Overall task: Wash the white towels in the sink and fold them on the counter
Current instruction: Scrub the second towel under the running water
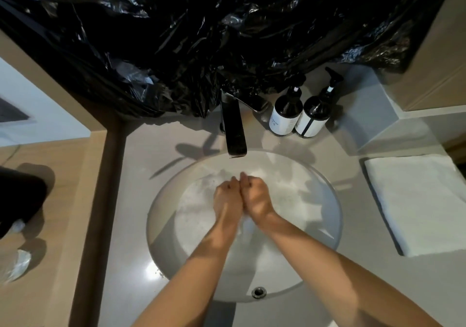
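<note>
Over the round sink (325, 200), the left hand (227, 200) and right hand (257, 198) press together, both clenched on a wet white towel (248, 227) bunched between them. Well right of the hands, a folded white towel (418, 200) lies on the counter (340, 147)

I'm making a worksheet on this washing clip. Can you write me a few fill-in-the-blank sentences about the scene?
1. Both hands, left hand and right hand, are held together inside the ____.
2. The folded white towel lies on the counter to the ____ of the basin.
3. Beside the faucet stand ____ dark pump bottles.
4. The wall behind the faucet is covered with black ____.

Missing words: sink; right; two; plastic
</note>
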The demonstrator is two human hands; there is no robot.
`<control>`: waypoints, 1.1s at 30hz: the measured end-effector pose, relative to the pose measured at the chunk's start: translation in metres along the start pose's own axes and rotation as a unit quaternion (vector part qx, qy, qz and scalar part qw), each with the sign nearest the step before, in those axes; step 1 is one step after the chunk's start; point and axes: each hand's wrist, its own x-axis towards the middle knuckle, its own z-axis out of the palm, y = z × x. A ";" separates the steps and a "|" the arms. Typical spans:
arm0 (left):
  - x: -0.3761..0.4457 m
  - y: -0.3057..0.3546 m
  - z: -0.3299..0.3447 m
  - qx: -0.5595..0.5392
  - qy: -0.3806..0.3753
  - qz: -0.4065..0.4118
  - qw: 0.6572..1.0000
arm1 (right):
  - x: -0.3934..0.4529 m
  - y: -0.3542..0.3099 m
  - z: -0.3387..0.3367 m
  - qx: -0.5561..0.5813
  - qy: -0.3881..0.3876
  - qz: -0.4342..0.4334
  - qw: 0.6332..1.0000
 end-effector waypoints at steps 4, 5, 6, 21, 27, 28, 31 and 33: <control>0.007 -0.003 -0.004 -0.024 0.024 -0.013 0.999 | -0.004 -0.002 0.012 -0.026 0.003 -0.009 1.000; 0.010 -0.004 -0.006 -0.030 0.026 -0.025 0.999 | -0.008 0.002 0.014 -0.031 -0.014 -0.009 0.999; 0.007 -0.004 -0.006 -0.035 0.022 -0.034 0.999 | -0.008 0.004 0.012 -0.031 -0.020 -0.013 0.999; -0.057 0.059 -0.032 -0.052 -0.086 0.189 0.977 | -0.048 -0.084 -0.089 0.047 -0.012 -0.088 0.995; -0.115 0.124 -0.063 -0.051 -0.096 0.307 0.945 | -0.084 -0.143 -0.117 0.117 -0.074 -0.227 0.964; -0.120 0.129 -0.069 -0.065 -0.105 0.333 0.935 | -0.087 -0.148 -0.120 0.111 -0.075 -0.246 0.960; -0.117 0.132 -0.084 -0.070 -0.110 0.359 0.924 | -0.088 -0.152 -0.126 0.048 -0.051 -0.280 0.957; -0.103 0.121 -0.087 -0.030 -0.099 0.352 0.930 | -0.083 -0.140 -0.125 -0.005 -0.038 -0.286 0.957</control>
